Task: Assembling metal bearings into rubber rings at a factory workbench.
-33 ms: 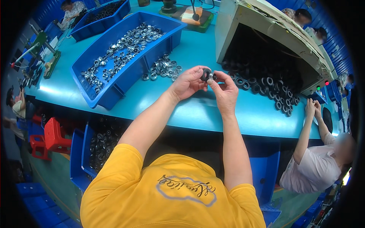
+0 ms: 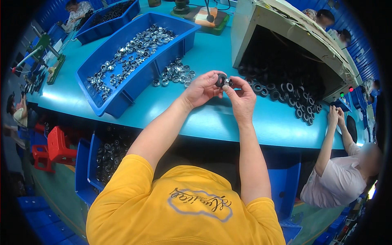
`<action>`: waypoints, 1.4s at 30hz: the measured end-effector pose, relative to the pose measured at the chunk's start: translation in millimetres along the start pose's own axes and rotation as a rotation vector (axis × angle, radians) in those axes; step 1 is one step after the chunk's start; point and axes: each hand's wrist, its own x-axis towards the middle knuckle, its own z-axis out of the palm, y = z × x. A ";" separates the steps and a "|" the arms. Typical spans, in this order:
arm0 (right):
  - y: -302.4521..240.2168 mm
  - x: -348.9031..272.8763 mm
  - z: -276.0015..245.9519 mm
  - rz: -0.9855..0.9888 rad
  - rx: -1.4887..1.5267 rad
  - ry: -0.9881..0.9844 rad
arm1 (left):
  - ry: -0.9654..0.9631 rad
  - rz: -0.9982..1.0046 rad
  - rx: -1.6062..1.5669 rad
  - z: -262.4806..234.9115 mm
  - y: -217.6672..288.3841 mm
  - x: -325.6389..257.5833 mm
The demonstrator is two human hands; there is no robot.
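Above the near part of the turquoise table, my two hands meet. Between thumb and fingers, my left hand point(image 2: 203, 88) pinches a black ring point(image 2: 221, 80) that looks like rubber. A small shiny metal ring point(image 2: 228, 82) is pinched in my right hand point(image 2: 241, 96), side by side with the black one; whether they touch I cannot tell. Left of my hands lies a loose group of metal rings point(image 2: 176, 73), beside a blue bin point(image 2: 141, 77) holding many more. To the right, a heap of black rings point(image 2: 290, 92) spills out of an open-fronted beige box point(image 2: 245, 38).
Under the table on the left, a blue crate point(image 2: 94, 157) holds dark round parts. Red stools point(image 2: 61, 145) stand on the floor there. A co-worker point(image 2: 337, 175) sits close on my right, hands at the table. Another blue bin point(image 2: 87, 34) and a green hand press point(image 2: 55, 69) are farther left.
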 end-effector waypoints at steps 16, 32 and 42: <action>-3.1 -2.1 4.8 -0.128 -0.095 0.066 | 0.003 0.029 0.011 2.8 0.4 -0.4; -0.1 -1.6 0.9 -0.267 -0.264 0.118 | -0.002 0.027 0.115 6.8 -3.3 1.4; 3.5 -0.2 0.6 -0.293 -0.279 0.108 | 0.043 0.097 0.210 10.5 -6.2 1.1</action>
